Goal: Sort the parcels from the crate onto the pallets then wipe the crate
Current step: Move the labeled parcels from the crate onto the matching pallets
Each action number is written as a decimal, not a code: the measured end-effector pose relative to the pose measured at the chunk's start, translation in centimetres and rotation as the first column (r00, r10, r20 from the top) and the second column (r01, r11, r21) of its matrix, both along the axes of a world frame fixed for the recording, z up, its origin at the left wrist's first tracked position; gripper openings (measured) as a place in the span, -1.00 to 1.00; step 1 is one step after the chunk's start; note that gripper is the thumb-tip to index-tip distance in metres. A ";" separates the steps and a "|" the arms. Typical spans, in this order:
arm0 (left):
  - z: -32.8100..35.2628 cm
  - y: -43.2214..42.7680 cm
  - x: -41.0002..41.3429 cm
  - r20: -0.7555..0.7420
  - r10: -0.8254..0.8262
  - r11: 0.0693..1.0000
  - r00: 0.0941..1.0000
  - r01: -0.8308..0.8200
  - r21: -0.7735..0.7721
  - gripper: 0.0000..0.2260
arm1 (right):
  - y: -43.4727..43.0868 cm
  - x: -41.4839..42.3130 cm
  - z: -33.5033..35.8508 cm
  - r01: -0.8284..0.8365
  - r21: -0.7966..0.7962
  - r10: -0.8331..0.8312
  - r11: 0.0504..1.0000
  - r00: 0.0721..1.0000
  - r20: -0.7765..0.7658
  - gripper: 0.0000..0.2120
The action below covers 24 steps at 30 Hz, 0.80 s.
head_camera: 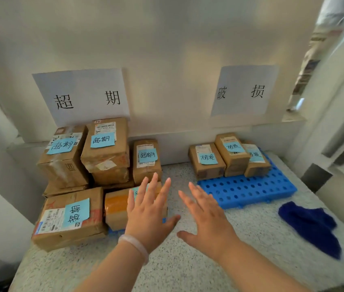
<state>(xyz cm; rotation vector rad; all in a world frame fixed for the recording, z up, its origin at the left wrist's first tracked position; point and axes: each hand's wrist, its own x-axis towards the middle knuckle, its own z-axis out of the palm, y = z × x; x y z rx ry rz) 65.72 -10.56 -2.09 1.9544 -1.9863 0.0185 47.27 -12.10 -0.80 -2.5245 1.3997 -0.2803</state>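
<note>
Brown cardboard parcels (105, 152) carry light blue notes (103, 140), the pallet (249, 190) is bright blue with round holes, the cloth (312, 226) dark blue, the floor (188, 268) speckled grey.

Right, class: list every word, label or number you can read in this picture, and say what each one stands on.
"超期": left wall sheet.
"破损": right wall sheet.
"超期": blue notes on the left parcels.
"破损": blue slips on the right parcels, which sit on the blue pallet.
Shipping labels: too small and blurred to read.
</note>
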 end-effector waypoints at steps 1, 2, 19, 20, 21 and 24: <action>0.0 0.7 -2.1 0.001 -0.041 0.999 0.999 0.041 0.007 -0.21 | 1.2 -2.1 -0.1 0.032 0.002 -0.032 0.999 0.999 -0.006 -0.13; 0.0 1.4 -4.3 -0.003 -0.076 0.997 0.997 0.076 0.008 -0.20 | 2.5 -4.4 0.0 0.070 0.007 -0.070 0.998 0.998 -0.007 -0.14; 0.6 17.5 -44.5 -0.061 -0.759 0.637 0.648 0.759 0.131 -0.12 | 29.8 -39.8 -0.3 0.822 0.108 -0.828 0.559 0.561 0.017 -0.09; 0.5 18.0 -45.8 -0.066 -0.778 0.614 0.625 0.778 0.132 -0.13 | 30.8 -40.9 -0.6 0.848 0.113 -0.855 0.518 0.518 0.029 -0.09; 0.4 18.4 -47.1 -0.073 -0.793 0.592 0.605 0.794 0.140 -0.14 | 31.6 -41.9 -1.1 0.867 0.125 -0.875 0.482 0.482 0.034 -0.10; -0.7 18.8 -50.5 -0.086 -0.827 0.535 0.556 0.825 0.183 -0.16 | 33.3 -44.4 -2.2 0.900 0.180 -0.917 0.396 0.397 0.032 -0.11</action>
